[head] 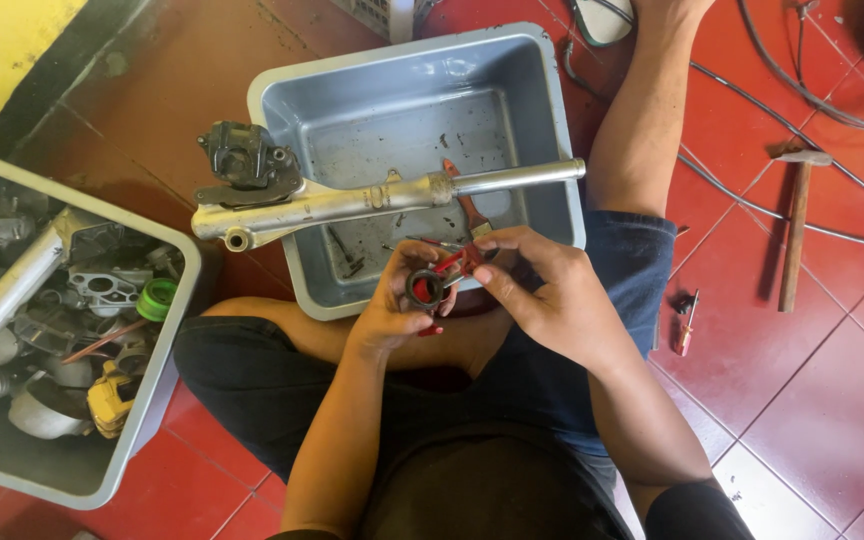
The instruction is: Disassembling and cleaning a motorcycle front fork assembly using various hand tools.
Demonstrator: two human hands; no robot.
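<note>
I sit cross-legged on the floor. My left hand (397,310) pinches a small black ring, like a rubber seal (424,288), in front of my lap. My right hand (544,290) grips a red-handled tool (457,262) whose tip touches the ring. Just beyond both hands a silver fork tube (372,203) with a black brake caliper (247,165) at its left end lies across the rim of a grey plastic tub (282,95). A red-handled brush (464,200) lies inside the tub.
A second grey tub (142,420) at my left holds several metal engine parts, a green cap (158,298) and a yellow tool (110,398). A hammer (795,225), a small red screwdriver (687,322) and cables lie on the red tiles at right.
</note>
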